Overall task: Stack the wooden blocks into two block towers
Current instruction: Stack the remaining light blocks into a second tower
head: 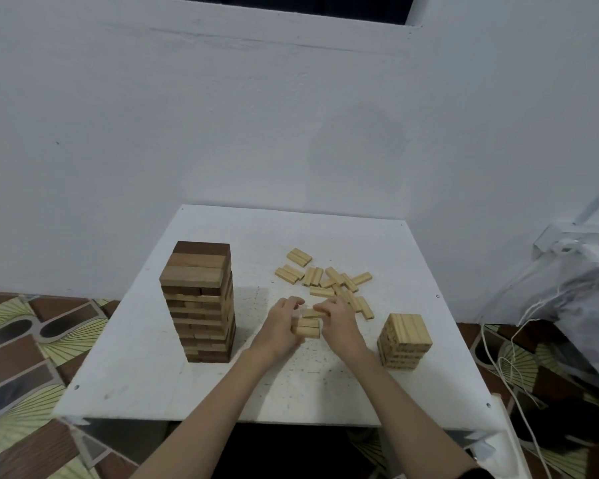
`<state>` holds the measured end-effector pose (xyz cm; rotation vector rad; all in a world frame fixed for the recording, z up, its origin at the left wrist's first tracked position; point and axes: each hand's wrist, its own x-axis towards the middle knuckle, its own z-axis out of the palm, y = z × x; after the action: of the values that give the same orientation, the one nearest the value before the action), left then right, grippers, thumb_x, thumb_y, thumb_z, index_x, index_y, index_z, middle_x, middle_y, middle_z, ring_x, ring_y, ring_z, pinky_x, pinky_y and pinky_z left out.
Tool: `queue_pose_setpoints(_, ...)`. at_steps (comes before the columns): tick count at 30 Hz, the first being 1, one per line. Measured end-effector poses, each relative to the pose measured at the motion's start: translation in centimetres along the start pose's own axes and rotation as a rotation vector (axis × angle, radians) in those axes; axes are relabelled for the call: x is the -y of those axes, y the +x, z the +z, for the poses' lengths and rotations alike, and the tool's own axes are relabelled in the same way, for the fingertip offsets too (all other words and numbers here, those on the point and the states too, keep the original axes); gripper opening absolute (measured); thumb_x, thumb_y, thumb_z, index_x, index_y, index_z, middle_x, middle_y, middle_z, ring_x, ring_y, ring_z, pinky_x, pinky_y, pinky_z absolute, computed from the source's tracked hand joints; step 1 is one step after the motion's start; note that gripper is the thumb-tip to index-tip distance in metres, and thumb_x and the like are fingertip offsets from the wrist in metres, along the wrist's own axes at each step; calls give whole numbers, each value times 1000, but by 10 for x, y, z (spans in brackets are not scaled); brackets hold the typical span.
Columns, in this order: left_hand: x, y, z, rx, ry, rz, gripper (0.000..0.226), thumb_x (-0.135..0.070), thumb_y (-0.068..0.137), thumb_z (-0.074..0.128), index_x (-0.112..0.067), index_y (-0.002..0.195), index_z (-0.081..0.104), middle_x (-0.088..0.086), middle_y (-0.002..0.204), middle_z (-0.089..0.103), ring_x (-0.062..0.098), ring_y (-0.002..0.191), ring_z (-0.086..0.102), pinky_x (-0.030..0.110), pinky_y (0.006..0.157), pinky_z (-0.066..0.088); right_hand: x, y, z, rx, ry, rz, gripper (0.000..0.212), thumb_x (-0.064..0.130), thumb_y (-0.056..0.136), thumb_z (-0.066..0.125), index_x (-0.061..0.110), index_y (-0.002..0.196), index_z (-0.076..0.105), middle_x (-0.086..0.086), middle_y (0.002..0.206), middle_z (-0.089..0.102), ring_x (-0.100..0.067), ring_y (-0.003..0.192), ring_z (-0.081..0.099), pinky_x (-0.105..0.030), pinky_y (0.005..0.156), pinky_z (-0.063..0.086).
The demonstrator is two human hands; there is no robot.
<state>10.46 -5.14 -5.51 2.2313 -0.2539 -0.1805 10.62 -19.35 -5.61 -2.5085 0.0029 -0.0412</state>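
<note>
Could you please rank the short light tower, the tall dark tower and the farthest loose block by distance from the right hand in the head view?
From the right hand:
1. Short light tower, just to its right.
2. Farthest loose block, beyond it toward the wall.
3. Tall dark tower, far left.

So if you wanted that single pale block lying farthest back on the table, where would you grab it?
Probably from above, pinching the farthest pale block across its two long sides. It lies flat on the table, apart from the other loose blocks, so both sides are free for fingers.
</note>
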Motion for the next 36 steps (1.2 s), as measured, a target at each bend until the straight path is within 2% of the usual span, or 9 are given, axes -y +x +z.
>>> queue_pose_setpoints(3, 1, -1, 0, -6, 11, -36, 73, -8, 74, 73, -16, 138, 37, 7, 135, 42, 25, 120, 43, 40, 98, 43, 0, -5, -3, -21, 87, 14, 43, -15, 85, 43, 2, 119, 62, -9, 120, 54, -19, 111, 50, -14, 88, 34)
queue_pose_setpoints(6, -3, 0, 0, 40, -42, -73, 83, -9, 74, 74, -20, 143, 29, 5, 139, 41, 26, 126, 36, 44, 101, 41, 0, -12, -5, -56, 218, 144, 48, -15, 81, 41, 8, 120, 59, -8, 121, 51, -15, 107, 50, -21, 88, 43)
queue_pose_setpoints(9, -8, 2, 2, 57, -23, -71, 84, -8, 77, 71, -24, 146, 26, 2, 140, 43, 25, 127, 28, 35, 98, 35, 1, -16, -9, -24, 301, 220, 52, -13, 81, 42, 14, 124, 54, -7, 123, 51, -14, 107, 49, -28, 88, 48)
queue_pose_setpoints(13, -10, 4, 5, 65, 29, -74, 84, -10, 77, 73, -27, 145, 26, 0, 134, 50, 22, 122, 31, 36, 97, 37, 3, -18, -14, 57, 360, 220, 58, -12, 83, 39, 17, 133, 46, 1, 119, 51, -12, 90, 52, -23, 73, 47)
queue_pose_setpoints(15, -10, 4, 5, 61, 21, -86, 83, -10, 76, 74, -27, 144, 28, -1, 131, 51, 21, 120, 32, 36, 97, 39, 2, -18, -12, 76, 378, 218, 58, -10, 84, 40, 19, 134, 45, 1, 118, 52, -14, 91, 53, -18, 65, 43)
queue_pose_setpoints(23, -9, 2, -5, 24, 41, -160, 89, -4, 69, 79, -19, 141, 31, 9, 134, 38, 26, 121, 36, 37, 96, 39, -1, -17, -5, 69, 426, 254, 62, -12, 79, 51, 21, 131, 46, 2, 111, 49, -12, 80, 51, -20, 65, 48)
queue_pose_setpoints(28, -7, -2, -8, -4, -15, -232, 79, 3, 69, 76, -11, 136, 36, 12, 121, 45, 23, 102, 53, 28, 83, 48, 0, -15, -2, 49, 452, 263, 55, -9, 82, 47, 20, 129, 50, 4, 106, 53, -9, 73, 50, -17, 68, 48)
queue_pose_setpoints(33, -12, 1, -6, -30, -58, -278, 63, 6, 76, 68, -4, 131, 38, 7, 97, 50, 15, 81, 51, 12, 55, 43, 6, -14, 2, 35, 417, 236, 55, -6, 80, 54, 19, 128, 51, 9, 98, 57, -10, 82, 59, -28, 78, 56)
queue_pose_setpoints(36, -12, 1, -5, -59, -33, -268, 61, 3, 77, 68, -3, 129, 39, 7, 97, 51, 15, 83, 51, 14, 59, 43, 8, -15, 2, 31, 437, 238, 53, -5, 81, 56, 16, 128, 51, 3, 102, 59, -12, 85, 59, -27, 78, 55)
